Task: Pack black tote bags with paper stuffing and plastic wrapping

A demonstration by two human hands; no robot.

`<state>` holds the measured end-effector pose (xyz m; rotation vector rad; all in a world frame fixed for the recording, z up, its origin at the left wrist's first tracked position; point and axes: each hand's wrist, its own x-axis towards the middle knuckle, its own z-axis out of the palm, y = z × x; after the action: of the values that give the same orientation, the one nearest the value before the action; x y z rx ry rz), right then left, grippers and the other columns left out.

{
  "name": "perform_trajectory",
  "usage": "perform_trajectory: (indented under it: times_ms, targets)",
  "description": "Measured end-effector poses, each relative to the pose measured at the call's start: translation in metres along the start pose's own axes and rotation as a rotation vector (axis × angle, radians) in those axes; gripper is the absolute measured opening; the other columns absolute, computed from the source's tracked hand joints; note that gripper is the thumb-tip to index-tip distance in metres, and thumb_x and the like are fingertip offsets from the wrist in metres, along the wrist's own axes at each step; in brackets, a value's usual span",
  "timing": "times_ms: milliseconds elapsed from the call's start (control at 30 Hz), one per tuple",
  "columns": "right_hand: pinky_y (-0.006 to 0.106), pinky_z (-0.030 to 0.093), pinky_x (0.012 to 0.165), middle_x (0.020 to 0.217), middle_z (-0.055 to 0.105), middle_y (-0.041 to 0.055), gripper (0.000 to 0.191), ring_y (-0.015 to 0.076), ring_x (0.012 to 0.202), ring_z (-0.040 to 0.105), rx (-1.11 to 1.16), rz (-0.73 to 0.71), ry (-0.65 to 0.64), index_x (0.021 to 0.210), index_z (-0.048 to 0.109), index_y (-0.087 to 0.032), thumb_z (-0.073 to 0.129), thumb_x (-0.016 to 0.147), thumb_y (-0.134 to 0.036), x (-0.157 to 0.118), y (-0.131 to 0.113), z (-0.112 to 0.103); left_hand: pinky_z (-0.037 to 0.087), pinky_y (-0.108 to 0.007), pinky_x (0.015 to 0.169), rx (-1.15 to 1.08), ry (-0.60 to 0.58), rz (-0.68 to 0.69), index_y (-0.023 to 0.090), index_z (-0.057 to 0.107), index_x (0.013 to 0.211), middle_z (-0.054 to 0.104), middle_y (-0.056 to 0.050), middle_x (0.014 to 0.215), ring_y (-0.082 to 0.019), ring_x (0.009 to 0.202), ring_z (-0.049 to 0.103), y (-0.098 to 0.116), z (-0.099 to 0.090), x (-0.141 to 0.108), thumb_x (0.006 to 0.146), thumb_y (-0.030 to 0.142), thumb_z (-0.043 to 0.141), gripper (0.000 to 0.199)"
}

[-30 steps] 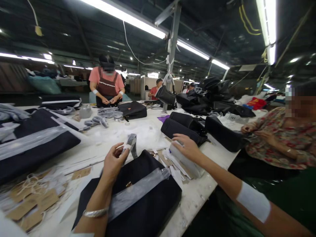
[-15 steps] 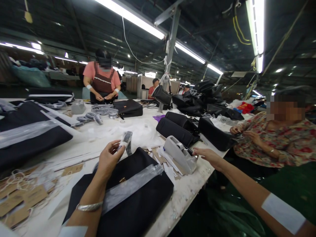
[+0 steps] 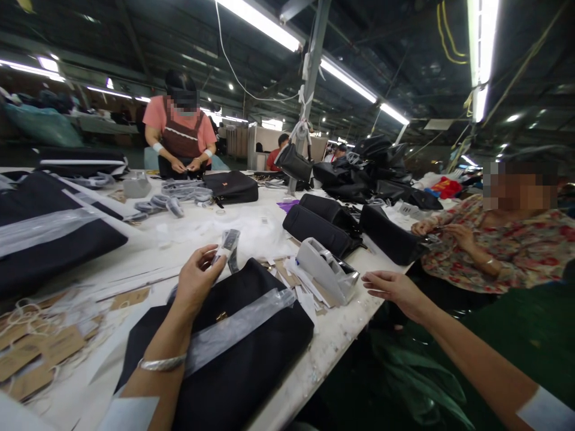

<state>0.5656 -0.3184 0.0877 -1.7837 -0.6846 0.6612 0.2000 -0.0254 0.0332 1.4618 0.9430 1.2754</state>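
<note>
On the long white table (image 3: 335,326) lies a large black flat bag (image 3: 265,347). Beyond its right side sits a grey plastic tape dispenser (image 3: 320,269). Right of the bag hovers the right hand (image 3: 395,290) (whether its fingertips meet, I cannot tell). Above the bag's far-left edge, the left hand (image 3: 196,278) clamps a plastic-wrapped grey strap (image 3: 228,245).

No words or numbers can be read. The brown tags (image 3: 63,346) have marks too small to read.
</note>
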Motion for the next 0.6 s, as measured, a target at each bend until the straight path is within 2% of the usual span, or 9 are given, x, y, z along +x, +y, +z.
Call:
perform_trajectory:
  times_ms: [133, 233, 433, 500, 600]
  targets:
    - [0.033, 0.062, 0.072, 0.096, 0.074, 0.0167, 0.044, 0.0234, 0.082, 0.071, 0.055, 0.042, -0.002, 0.085, 0.078, -0.015, 0.085, 0.062, -0.051, -0.002, 0.009, 0.001, 0.050, -0.042, 0.096, -0.001, -0.004, -0.008, 0.018, 0.065, 0.117, 0.070, -0.011, 0.104, -0.025, 0.103, 0.066, 0.002, 0.001, -0.001, 0.067, 0.045, 0.078, 0.058]
    - [0.034, 0.063, 0.072, 0.089, 0.075, 0.0147, 0.041, 0.0213, 0.073, 0.071, 0.133, 0.053, 0.029, 0.081, 0.077, -0.015, 0.088, 0.060, -0.048, 0.002, 0.025, 0.007, 0.051, -0.040, 0.096, 0.023, -0.003, 0.011, 0.018, 0.066, 0.114, 0.071, -0.010, 0.104, -0.024, 0.102, 0.066, 0.003, 0.001, -0.003, 0.067, 0.044, 0.077, 0.055]
    - [0.035, 0.062, 0.070, 0.078, 0.075, 0.0111, 0.047, 0.0207, 0.065, 0.069, 0.126, 0.010, 0.208, 0.075, 0.075, -0.017, 0.090, 0.049, -0.052, -0.002, 0.063, 0.021, 0.051, -0.037, 0.095, 0.030, 0.022, 0.033, 0.017, 0.067, 0.111, 0.071, -0.008, 0.104, -0.022, 0.099, 0.067, 0.000, 0.002, -0.002, 0.068, 0.042, 0.076, 0.051]
    - [0.035, 0.061, 0.073, 0.080, 0.075, 0.0100, 0.047, 0.0213, 0.068, 0.070, 0.091, -0.075, 0.242, 0.080, 0.075, -0.017, 0.087, 0.054, -0.055, -0.010, 0.061, 0.028, 0.050, -0.037, 0.095, 0.023, 0.010, 0.040, 0.017, 0.067, 0.110, 0.071, -0.008, 0.104, -0.022, 0.099, 0.066, -0.003, 0.002, 0.000, 0.068, 0.042, 0.077, 0.050]
    - [0.035, 0.059, 0.078, 0.083, 0.075, 0.0093, 0.043, 0.0221, 0.074, 0.070, 0.036, -0.223, 0.166, 0.086, 0.075, -0.018, 0.082, 0.064, -0.055, -0.020, 0.039, 0.053, 0.050, -0.037, 0.095, 0.005, -0.008, 0.048, 0.017, 0.066, 0.113, 0.070, -0.008, 0.103, -0.022, 0.100, 0.066, -0.005, 0.003, 0.001, 0.069, 0.042, 0.077, 0.052]
